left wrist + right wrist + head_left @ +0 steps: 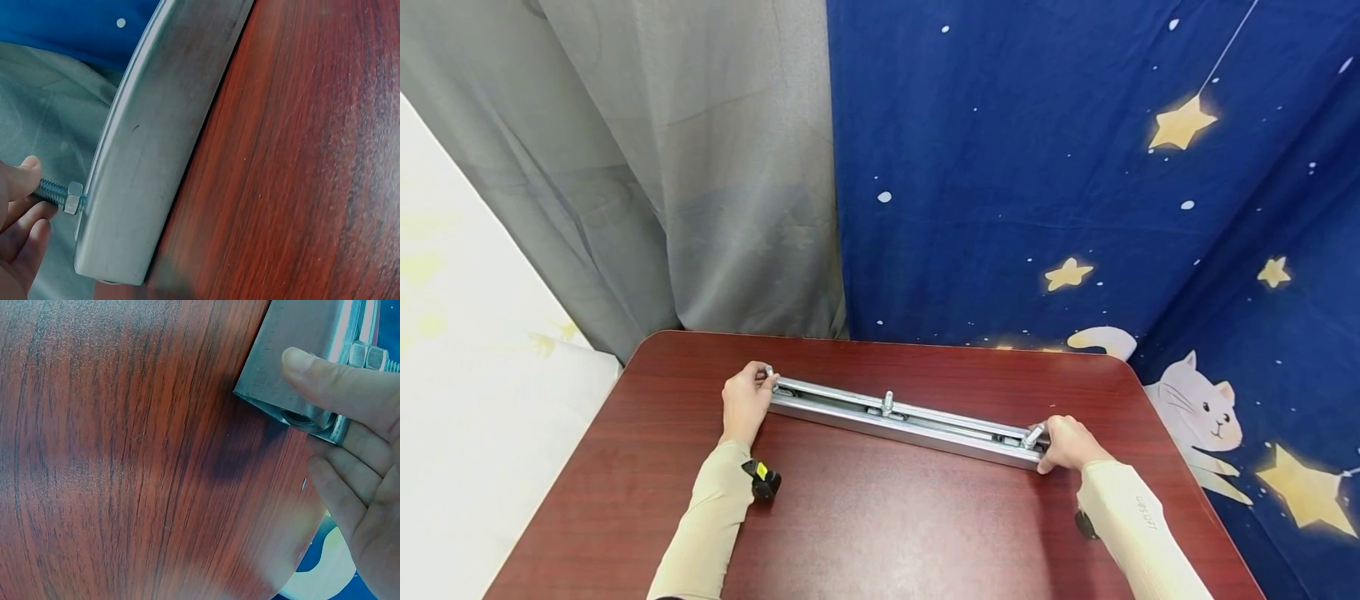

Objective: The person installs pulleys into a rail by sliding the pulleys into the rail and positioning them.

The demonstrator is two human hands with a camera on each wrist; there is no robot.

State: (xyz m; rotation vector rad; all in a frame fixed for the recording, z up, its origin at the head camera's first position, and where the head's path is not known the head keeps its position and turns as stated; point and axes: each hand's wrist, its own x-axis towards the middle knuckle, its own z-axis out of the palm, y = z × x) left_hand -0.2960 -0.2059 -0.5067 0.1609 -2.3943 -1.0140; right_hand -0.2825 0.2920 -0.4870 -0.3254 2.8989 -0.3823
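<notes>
A long silver metal channel (880, 427) lies on the table with its slotted side up, slanting down toward the right. Threaded bolts stand in its slot at the left end, the middle and the right end. At the left end my left hand (747, 402) pinches a bolt (51, 191) between thumb and fingers, above its hex nut (73, 197). My right hand (1070, 444) grips the channel's right end, thumb on the near side wall and fingers behind the end. Beside that thumb is the tilted right bolt (1034, 435). The middle bolt (888, 402) stands untouched.
The channel rests on a reddish-brown wooden table (910, 517) with rounded far corners. Behind it hang a grey curtain (745, 167) and a blue star-patterned curtain (985, 167). A white surface (490, 433) adjoins on the left. Both wrists carry small black devices.
</notes>
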